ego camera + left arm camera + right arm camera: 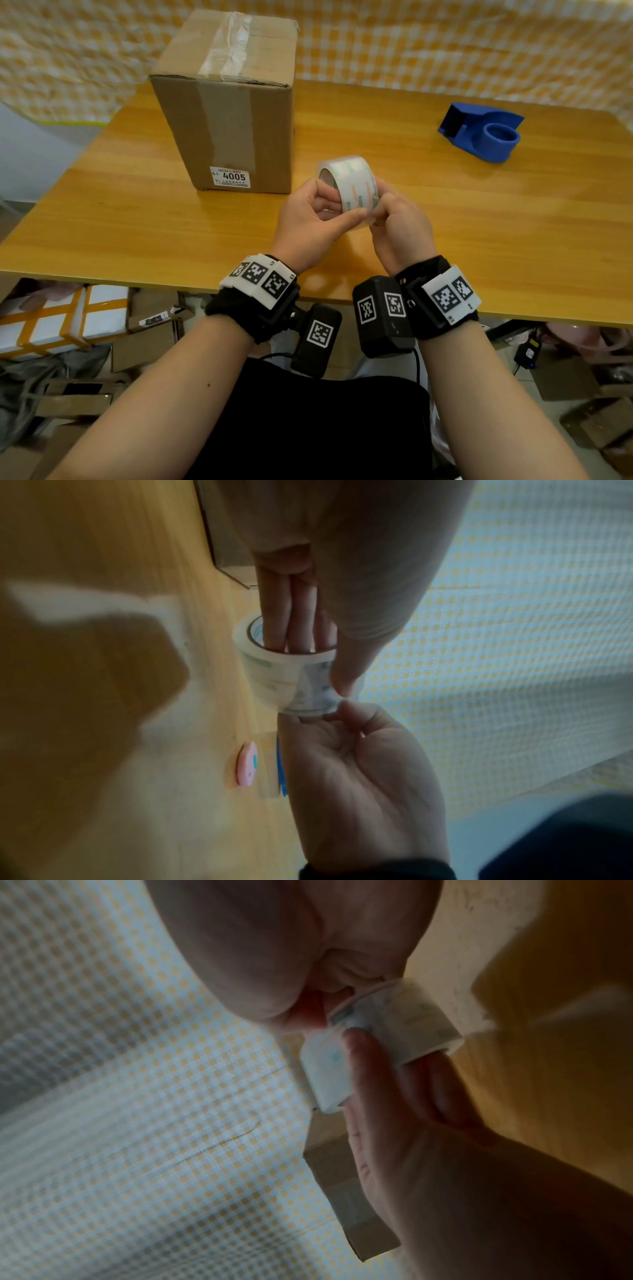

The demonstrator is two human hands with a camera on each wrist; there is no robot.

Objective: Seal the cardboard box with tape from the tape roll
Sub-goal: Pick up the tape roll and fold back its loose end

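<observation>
A clear tape roll (349, 185) with green and orange print is held above the table, just right of the cardboard box (222, 102). My left hand (337, 205) grips it, with fingers (294, 631) pushed through the core and the thumb pressed on the outer wrap. My right hand (376, 214) pinches the roll's (394, 1031) near rim beside that thumb. Whether a free end is lifted I cannot tell. The box stands upright at the back left, with old tape along its top seam and a "4005" label low on its front.
A blue tape dispenser (483, 133) with no roll in it sits at the back right of the wooden table (479, 222). A small pink object (246, 764) lies on the table beyond my right hand. A checked cloth hangs behind, and boxes clutter the floor.
</observation>
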